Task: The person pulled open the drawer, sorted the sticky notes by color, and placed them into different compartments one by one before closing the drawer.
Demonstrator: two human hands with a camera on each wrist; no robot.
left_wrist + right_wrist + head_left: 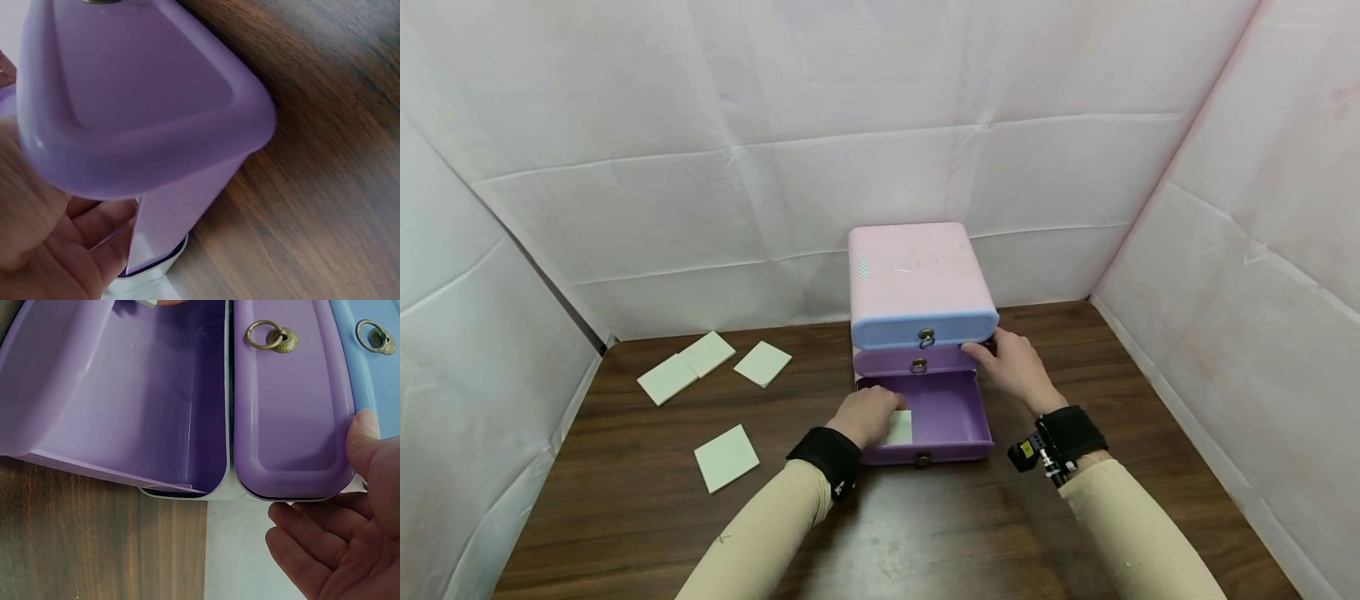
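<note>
A small cabinet (913, 267) with a pink top stands on a dark wooden table. Its blue top drawer (887, 332) and purple middle drawer (895, 362) are closed, and the purple bottom drawer (979, 417) is pulled out. My left hand (868, 414) reaches into the open drawer, fingers curled over a pale card (901, 427) at its left side. My right hand (1011, 367) rests against the cabinet's right side. In the right wrist view its thumb (362, 437) touches the edge by the middle drawer (287, 412) and its fingers are relaxed. The left wrist view shows the drawer front (137, 94) close up.
Three pale cards (667, 377) (707, 353) (763, 363) lie at the table's back left, and one more card (726, 457) lies nearer me on the left. White sheeting walls in the table at the back and both sides.
</note>
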